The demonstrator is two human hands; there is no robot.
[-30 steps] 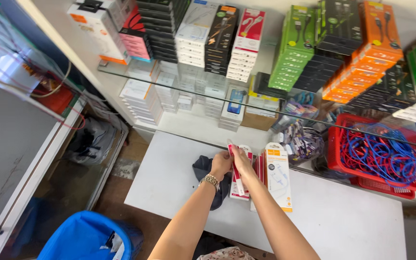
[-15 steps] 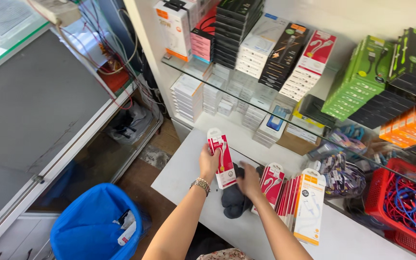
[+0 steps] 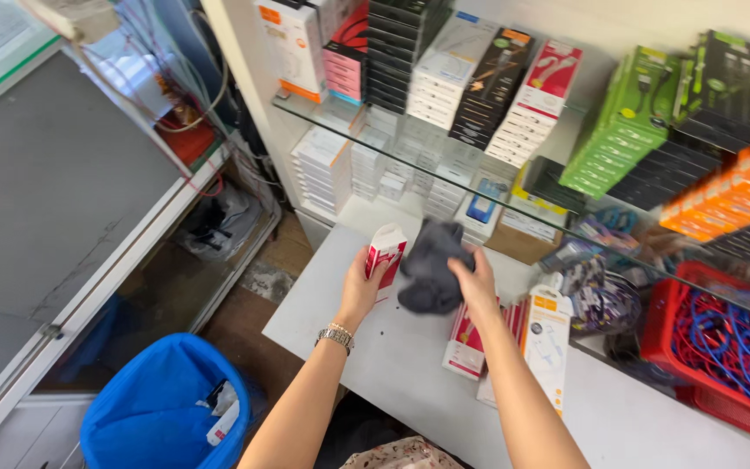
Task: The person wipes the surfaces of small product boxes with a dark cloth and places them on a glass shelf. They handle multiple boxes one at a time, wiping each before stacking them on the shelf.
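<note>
Two hands above a white counter, one with a box, one with a cloth.
The left hand (image 3: 359, 291) grips a slim red-and-white cardboard box (image 3: 385, 252) upright over the white counter (image 3: 366, 347); the right hand (image 3: 476, 282) clutches a crumpled dark grey cloth (image 3: 430, 265), touching the box, above red-and-white packets (image 3: 464, 343).

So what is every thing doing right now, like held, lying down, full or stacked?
Left hand: grips the red and white box, upright.
Right hand: clutches the grey cloth, bunched against the box.
Flat packets: lying on the white counter.
Blue bin: open, some rubbish inside.
Red basket: full of blue cables.
Shelf boxes: stacked.
</note>
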